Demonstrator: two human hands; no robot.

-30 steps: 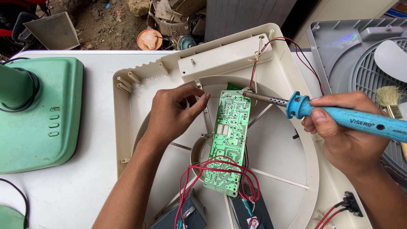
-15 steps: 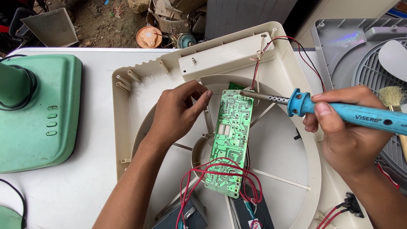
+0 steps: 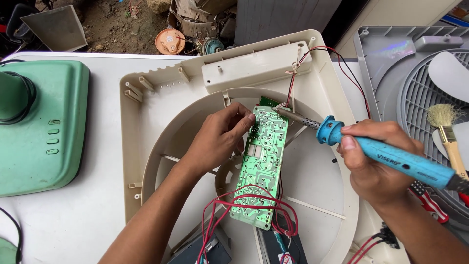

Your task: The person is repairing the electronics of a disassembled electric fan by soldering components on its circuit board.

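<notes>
Hands apart. Left hand (image 3: 220,139) pinches the upper left edge of the green circuit board (image 3: 261,164), which lies lengthwise over the hub of the cream fan housing (image 3: 161,93). Right hand (image 3: 376,161) is wrapped around the blue soldering iron (image 3: 391,157); I see its tip touching the board's top right corner. Red wires (image 3: 254,205) loop over the board's lower end. Green fan base (image 3: 41,127) sits well left, paintbrush (image 3: 447,132) just right; open tabletop (image 3: 73,215) lower left.
</notes>
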